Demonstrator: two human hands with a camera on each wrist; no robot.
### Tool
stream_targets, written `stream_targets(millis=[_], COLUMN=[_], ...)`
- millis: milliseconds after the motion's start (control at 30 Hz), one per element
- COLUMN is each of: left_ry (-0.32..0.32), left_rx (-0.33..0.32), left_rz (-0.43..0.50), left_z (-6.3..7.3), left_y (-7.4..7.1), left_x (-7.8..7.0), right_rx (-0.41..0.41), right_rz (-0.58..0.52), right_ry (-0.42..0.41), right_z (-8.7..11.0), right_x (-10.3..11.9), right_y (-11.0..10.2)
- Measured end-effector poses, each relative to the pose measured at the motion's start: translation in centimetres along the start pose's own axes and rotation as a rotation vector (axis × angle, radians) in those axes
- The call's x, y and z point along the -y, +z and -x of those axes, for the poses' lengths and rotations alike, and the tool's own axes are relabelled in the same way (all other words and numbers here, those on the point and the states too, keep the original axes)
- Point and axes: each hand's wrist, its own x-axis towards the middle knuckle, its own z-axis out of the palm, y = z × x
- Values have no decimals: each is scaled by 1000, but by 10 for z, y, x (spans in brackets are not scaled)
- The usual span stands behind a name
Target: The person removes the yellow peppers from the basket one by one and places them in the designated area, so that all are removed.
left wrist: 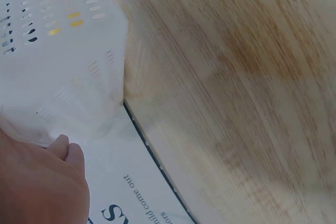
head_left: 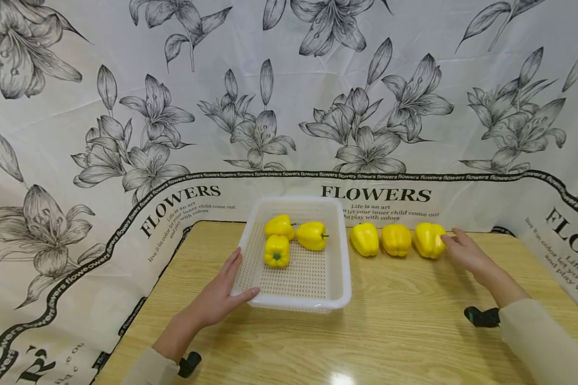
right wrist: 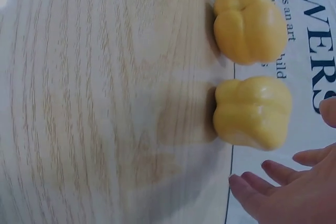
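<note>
A white perforated plastic basket [head_left: 298, 302] holds three yellow bell peppers: one at the back left [head_left: 278, 226], one at the right [head_left: 311, 236] and one in front [head_left: 276, 251]. My left hand [head_left: 217, 295] holds the basket's near left corner, thumb along the front rim and fingers against the left side; two fingertips show at the rim in the left wrist view. Three more yellow peppers stand in a row right of the basket. Beside the rightmost pepper [head_left: 430, 240], my right hand [head_left: 468, 256] reaches in with spread, relaxed fingers, apart from it in the right wrist view [right wrist: 294, 192].
The middle pepper [head_left: 396, 240] and the left pepper [head_left: 365, 239] of the row stand near the back edge of the wooden table [head_left: 404, 321]. Behind the table hangs a white cloth [head_left: 270, 48] printed with flowers and lettering.
</note>
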Motion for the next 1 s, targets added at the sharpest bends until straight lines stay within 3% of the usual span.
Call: stream_targets(millis=[267,567,1000], left_ry=[12,13,8], left_rx=[-2,-2,-4], left_rz=[7,1,-3], left_z=[0,0,0], left_y=[1,1,1], left_x=[1,2,2], right_rx=[-7,-44,-35], right_rz=[37,103,109], right_ry=[-21,-67,-103], right_z=[13,15,23], right_x=[21,31,51], right_y=[5,17,25])
